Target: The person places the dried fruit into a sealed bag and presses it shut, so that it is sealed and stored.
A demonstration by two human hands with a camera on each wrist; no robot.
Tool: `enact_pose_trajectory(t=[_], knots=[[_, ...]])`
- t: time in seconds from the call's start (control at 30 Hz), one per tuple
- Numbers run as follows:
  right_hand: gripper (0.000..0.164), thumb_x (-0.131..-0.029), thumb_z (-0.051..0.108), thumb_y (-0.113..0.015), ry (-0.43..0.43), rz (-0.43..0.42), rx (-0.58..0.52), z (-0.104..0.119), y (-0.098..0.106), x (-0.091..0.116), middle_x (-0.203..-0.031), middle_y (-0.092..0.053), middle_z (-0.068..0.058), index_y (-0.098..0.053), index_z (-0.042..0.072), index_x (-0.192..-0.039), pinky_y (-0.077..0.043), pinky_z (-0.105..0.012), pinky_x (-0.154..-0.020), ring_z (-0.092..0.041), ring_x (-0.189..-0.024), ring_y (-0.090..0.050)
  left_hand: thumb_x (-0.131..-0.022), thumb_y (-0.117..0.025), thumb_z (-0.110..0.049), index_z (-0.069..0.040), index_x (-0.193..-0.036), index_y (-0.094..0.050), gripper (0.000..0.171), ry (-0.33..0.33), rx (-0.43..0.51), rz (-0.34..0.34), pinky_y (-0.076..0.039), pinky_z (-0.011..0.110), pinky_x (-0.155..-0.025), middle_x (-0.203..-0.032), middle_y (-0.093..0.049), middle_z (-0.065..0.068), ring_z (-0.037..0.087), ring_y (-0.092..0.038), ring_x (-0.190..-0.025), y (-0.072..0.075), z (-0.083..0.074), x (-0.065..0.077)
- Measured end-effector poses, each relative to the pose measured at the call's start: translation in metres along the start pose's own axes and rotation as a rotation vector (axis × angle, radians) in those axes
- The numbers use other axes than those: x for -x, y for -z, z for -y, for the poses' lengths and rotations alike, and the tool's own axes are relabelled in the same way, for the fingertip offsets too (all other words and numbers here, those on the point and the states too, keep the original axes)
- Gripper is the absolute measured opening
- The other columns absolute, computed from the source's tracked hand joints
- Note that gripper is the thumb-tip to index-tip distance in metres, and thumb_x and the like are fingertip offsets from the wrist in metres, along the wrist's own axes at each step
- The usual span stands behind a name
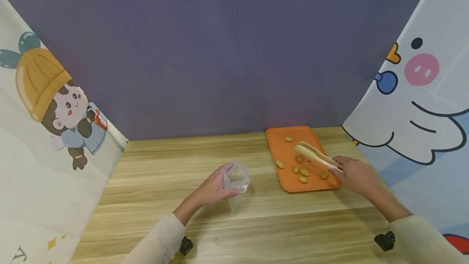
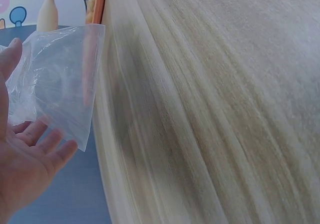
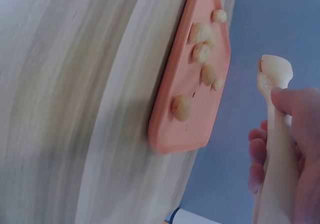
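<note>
My left hand [image 1: 217,186] holds a clear plastic bag [image 1: 236,177], its thumb and fingers around the open mouth at the top. In the left wrist view the bag [image 2: 65,83] hangs down to a corner and looks empty. My right hand [image 1: 357,176] grips cream-coloured tongs [image 1: 316,157], reaching over the orange tray [image 1: 272,141] from its right side. Several small yellow-brown, lumpy pieces of food [image 1: 303,172] lie scattered on the tray. In the right wrist view, my thumb lies along the tongs [image 3: 280,169], above the tray [image 3: 172,146].
The wooden table [image 1: 176,162] runs back to a dark blue-grey wall [image 1: 198,60]. White panels with cartoon figures [image 1: 73,109] flank it on both sides. Small black objects [image 1: 384,240] sit by each sleeve.
</note>
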State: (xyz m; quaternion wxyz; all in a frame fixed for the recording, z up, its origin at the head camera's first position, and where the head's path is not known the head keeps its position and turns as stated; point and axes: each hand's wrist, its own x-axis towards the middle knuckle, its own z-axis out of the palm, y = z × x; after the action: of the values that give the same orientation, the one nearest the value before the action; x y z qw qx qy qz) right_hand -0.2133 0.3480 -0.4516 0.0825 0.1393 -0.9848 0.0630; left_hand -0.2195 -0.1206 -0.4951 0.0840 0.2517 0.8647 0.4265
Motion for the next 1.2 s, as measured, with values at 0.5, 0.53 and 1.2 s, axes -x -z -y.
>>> enact_pose_trajectory(t=[0.5,0.53,1.2], knots=[[0.039,-0.095,0.032,-0.071,0.057,0.003,-0.091,0.037,0.012,-0.009,-0.068,-0.057,0.007,-0.068,0.004,-0.123,-0.033,-0.024,-0.046,-0.008,-0.051,-0.039,-0.085,-0.083,-0.038,-0.005,-0.157,-0.032,0.095,-0.012,-0.035,-0.009,-0.046,0.053,-0.111,-0.153,-0.046,0.019,0.034,-0.051,-0.134,-0.004,-0.002,-0.003],[0.038,-0.095,0.032,-0.071,0.072,-0.006,-0.094,0.039,0.012,-0.010,-0.070,-0.058,0.007,-0.069,0.005,-0.122,-0.033,-0.023,-0.047,-0.007,-0.052,-0.039,-0.084,-0.083,-0.037,-0.004,-0.157,-0.032,0.095,-0.017,-0.029,-0.010,-0.046,0.054,-0.111,-0.153,-0.046,0.019,0.034,-0.051,-0.134,-0.004,-0.002,-0.003],[0.038,-0.093,0.036,-0.073,0.201,0.004,-0.178,0.090,0.024,-0.012,-0.101,-0.075,-0.003,-0.071,0.011,-0.122,-0.040,-0.022,-0.053,0.000,-0.059,-0.045,-0.083,-0.084,-0.037,-0.005,-0.156,-0.033,0.095,-0.023,-0.062,-0.007,-0.042,0.052,-0.116,-0.155,-0.045,0.018,0.034,-0.048,-0.139,-0.006,-0.003,-0.005]])
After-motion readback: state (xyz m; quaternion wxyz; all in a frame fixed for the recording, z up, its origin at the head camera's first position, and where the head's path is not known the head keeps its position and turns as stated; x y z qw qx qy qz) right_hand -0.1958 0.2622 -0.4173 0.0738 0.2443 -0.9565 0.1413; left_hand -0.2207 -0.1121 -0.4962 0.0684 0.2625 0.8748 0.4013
